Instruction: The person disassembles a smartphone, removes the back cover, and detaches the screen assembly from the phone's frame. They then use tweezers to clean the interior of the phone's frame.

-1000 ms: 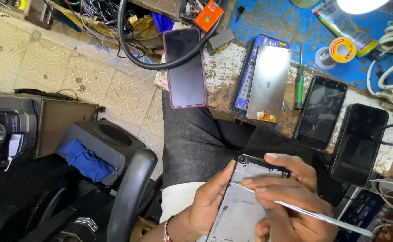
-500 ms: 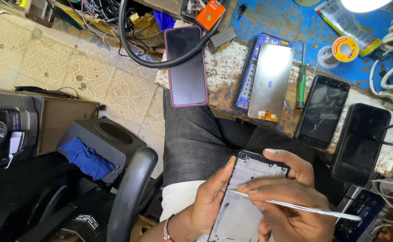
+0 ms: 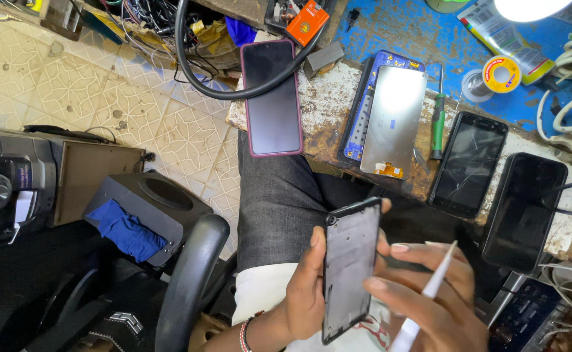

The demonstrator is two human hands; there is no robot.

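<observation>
Two risks are judged likely — the phone frame [image 3: 351, 270], gripped edgewise by left hand [image 3: 305, 293] fingers, could be dropped, or scratched by the white pry tool [image 3: 429, 296] pinched in the right hand [image 3: 423, 300].

Matt grey metal phone frame [image 3: 350, 270]; rough, flaking painted workbench [image 3: 328, 104]; glossy glass phones [image 3: 271, 98].

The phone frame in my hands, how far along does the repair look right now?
Looks done: the phone frame is stripped, showing its bare grey inner plate with no screen fitted. In hand: the left hand holds the frame upright over the lap, while the right hand holds a thin white tool beside it. Likely left: a loose display panel lies on the workbench, unmounted.
</observation>
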